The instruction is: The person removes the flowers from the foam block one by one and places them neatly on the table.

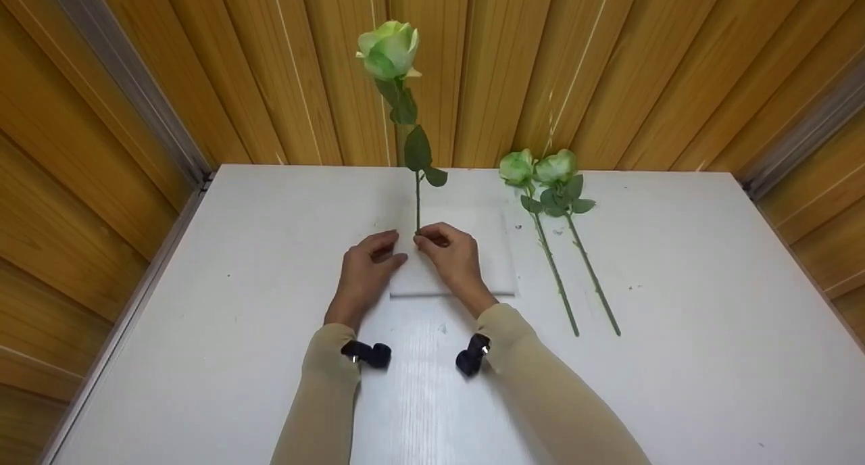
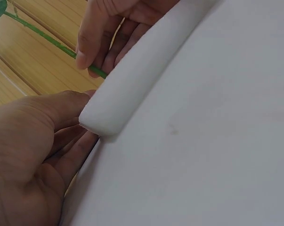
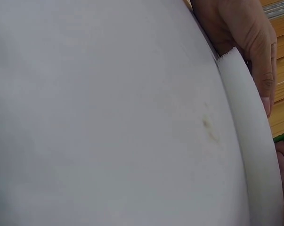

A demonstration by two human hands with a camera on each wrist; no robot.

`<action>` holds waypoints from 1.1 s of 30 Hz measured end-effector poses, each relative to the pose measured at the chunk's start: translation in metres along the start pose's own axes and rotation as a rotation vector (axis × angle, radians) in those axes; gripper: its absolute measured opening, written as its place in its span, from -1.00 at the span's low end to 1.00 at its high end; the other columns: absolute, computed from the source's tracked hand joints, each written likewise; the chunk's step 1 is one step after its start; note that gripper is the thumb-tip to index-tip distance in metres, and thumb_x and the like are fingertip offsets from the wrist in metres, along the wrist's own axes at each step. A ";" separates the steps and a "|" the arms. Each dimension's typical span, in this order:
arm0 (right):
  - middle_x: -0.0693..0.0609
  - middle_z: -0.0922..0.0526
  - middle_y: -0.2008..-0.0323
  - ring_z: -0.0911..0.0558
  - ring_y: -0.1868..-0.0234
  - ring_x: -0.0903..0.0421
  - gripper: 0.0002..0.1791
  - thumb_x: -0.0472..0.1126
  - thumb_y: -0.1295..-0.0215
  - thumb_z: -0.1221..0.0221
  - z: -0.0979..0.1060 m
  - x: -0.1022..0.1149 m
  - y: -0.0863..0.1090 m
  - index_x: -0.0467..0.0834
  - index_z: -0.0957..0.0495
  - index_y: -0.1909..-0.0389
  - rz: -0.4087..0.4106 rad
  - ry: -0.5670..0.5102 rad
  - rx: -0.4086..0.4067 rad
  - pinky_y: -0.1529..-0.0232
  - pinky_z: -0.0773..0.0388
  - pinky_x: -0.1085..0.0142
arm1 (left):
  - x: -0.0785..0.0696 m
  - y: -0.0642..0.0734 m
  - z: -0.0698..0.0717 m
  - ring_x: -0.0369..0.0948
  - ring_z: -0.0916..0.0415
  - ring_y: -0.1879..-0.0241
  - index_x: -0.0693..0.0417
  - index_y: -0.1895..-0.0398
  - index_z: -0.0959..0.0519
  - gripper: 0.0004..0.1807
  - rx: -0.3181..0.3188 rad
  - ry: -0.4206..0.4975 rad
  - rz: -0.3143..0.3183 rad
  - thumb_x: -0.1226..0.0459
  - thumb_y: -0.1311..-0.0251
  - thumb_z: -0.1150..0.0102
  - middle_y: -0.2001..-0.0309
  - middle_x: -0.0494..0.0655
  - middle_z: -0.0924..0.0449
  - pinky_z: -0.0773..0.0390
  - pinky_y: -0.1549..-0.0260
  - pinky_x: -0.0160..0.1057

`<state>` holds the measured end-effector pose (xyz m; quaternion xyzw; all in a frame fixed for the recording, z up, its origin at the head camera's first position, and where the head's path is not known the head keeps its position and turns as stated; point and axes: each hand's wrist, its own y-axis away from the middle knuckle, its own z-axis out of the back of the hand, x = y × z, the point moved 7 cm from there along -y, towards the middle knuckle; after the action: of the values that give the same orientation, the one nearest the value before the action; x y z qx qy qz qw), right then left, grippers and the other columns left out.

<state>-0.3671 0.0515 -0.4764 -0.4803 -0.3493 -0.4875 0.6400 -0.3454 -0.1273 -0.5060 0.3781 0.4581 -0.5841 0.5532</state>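
My right hand (image 1: 454, 254) pinches the lower stem of a pale green rose (image 1: 389, 51) between thumb and fingertips. The rose stands nearly upright, leaning slightly left, with its stem (image 1: 417, 205) meeting a white foam block (image 1: 466, 269). Fingers hide the stem's lower end. At the block's left side is my left hand (image 1: 365, 270), thumb and fingers relaxed and apart, touching the edge. In the left wrist view, the left hand (image 2: 26, 146) lies against the corner of the foam block (image 2: 132, 80), while the green stem (image 2: 47, 37) runs between the right hand's fingers.
Two more green roses lie side by side to the right of the block, their heads (image 1: 557, 167) toward the back edge and stems (image 1: 595, 276) toward me. The white table (image 1: 203, 357) ends at a wood-patterned wall (image 1: 432, 66). Small specks mark the tabletop.
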 end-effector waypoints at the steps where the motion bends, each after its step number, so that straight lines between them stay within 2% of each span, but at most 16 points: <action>1: 0.05 -0.81 0.32 -0.75 0.26 0.15 -0.93 -0.27 -0.35 -0.45 0.000 0.000 0.000 -0.19 -0.81 0.22 -0.001 -0.007 0.000 0.16 -0.62 0.40 | 0.000 0.000 0.000 -0.13 -0.59 -0.26 0.18 -0.34 -0.63 -0.50 0.001 0.002 0.000 0.33 -0.35 -0.45 -0.34 -0.05 -0.59 -0.57 -0.25 -0.26; 13: 0.06 -0.82 0.20 -0.76 0.17 0.15 -0.91 -0.26 -0.38 -0.43 0.001 -0.001 0.001 -0.19 -0.81 0.18 0.007 -0.058 -0.003 0.09 -0.64 0.37 | 0.001 0.000 0.001 -0.12 -0.59 -0.26 0.16 -0.34 -0.64 -0.50 0.000 0.020 0.005 0.33 -0.35 -0.45 -0.33 -0.04 -0.60 -0.58 -0.24 -0.23; 23: 0.02 -0.82 0.23 -0.76 0.16 0.11 -0.91 -0.28 -0.36 -0.44 0.005 -0.001 0.002 -0.20 -0.81 0.18 0.002 -0.103 -0.033 0.14 -0.61 0.42 | 0.000 0.000 0.000 -0.12 -0.58 -0.27 0.16 -0.33 -0.64 -0.50 -0.001 0.015 0.006 0.32 -0.35 -0.45 -0.34 -0.05 -0.59 -0.57 -0.26 -0.22; 29: -0.08 -0.82 0.22 -0.76 0.16 0.05 -0.88 -0.27 -0.35 -0.45 0.007 -0.002 0.003 -0.23 -0.81 0.18 0.014 -0.144 -0.061 0.17 -0.59 0.44 | -0.002 0.000 0.000 -0.14 -0.59 -0.25 0.17 -0.32 -0.65 -0.51 -0.003 0.009 0.004 0.32 -0.34 -0.46 -0.34 -0.06 -0.60 -0.58 -0.25 -0.21; 33: -0.07 -0.81 0.22 -0.75 0.18 0.10 -0.88 -0.27 -0.35 -0.45 0.008 -0.003 0.003 -0.25 -0.81 0.18 0.011 -0.161 -0.072 0.17 -0.61 0.43 | -0.001 0.000 0.000 -0.14 -0.60 -0.25 0.16 -0.32 -0.65 -0.51 -0.005 0.007 0.005 0.32 -0.34 -0.46 -0.33 -0.06 -0.60 -0.58 -0.25 -0.22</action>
<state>-0.3647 0.0596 -0.4776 -0.5425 -0.3794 -0.4559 0.5949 -0.3448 -0.1271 -0.5048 0.3802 0.4605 -0.5801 0.5539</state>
